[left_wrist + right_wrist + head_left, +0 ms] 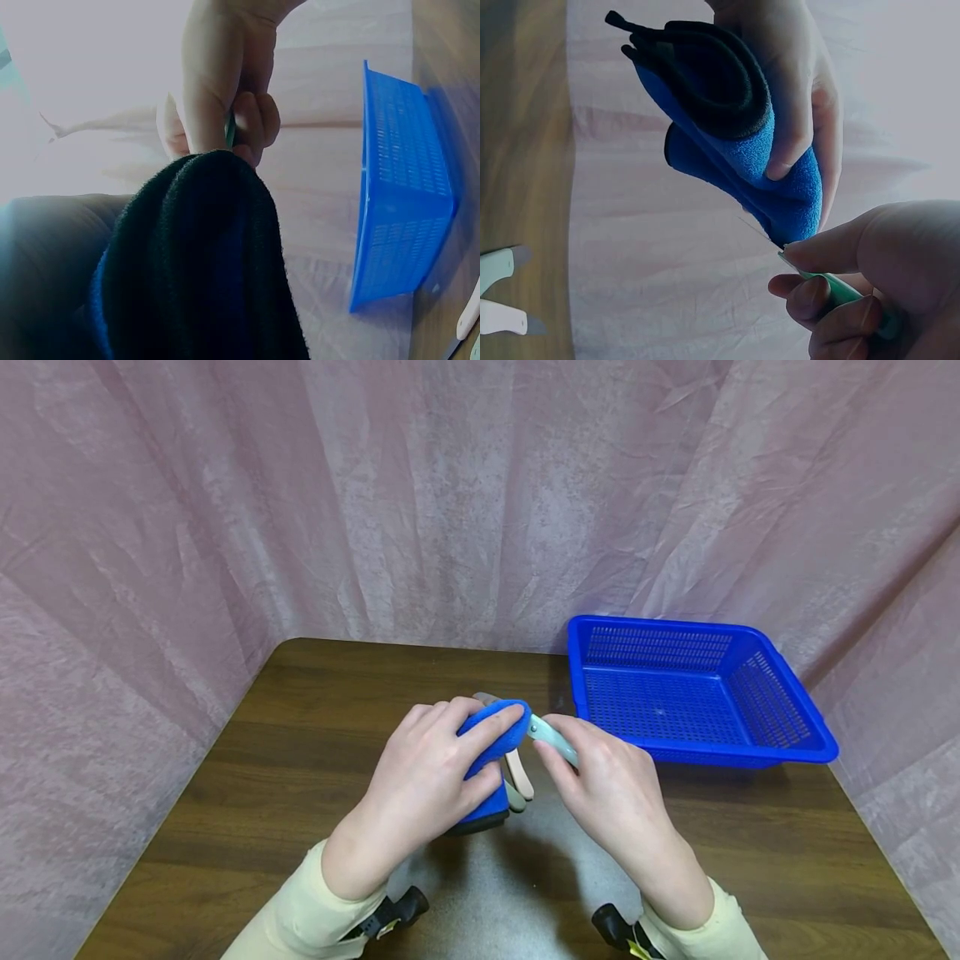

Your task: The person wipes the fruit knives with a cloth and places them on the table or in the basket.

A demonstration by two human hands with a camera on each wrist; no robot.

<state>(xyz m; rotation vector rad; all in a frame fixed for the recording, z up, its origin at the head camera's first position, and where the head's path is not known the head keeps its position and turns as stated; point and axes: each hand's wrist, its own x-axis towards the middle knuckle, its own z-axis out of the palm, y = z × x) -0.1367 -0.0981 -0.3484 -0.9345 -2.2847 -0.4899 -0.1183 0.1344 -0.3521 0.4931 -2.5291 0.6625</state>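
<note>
My left hand [427, 768] grips a folded blue cloth [495, 731] with dark edging, its index finger stretched along the fold. In my right hand [611, 772] is a small knife [552, 741] by its mint-green handle, thumb on one side and fingers curled underneath. The knife's blade end meets the lower tip of the cloth [795, 202] in the right wrist view; most of the blade is hidden there. Beneath the hands on the table lie a knife with a whitish handle [519, 777] and one with a greyish-green handle [514, 798], both partly covered by the cloth.
A blue plastic basket [780, 753] with perforated walls stands at the back right of the brown wooden table [300, 735], close beyond my right hand. Pink curtains [420, 510] hang behind and along both sides of the table.
</note>
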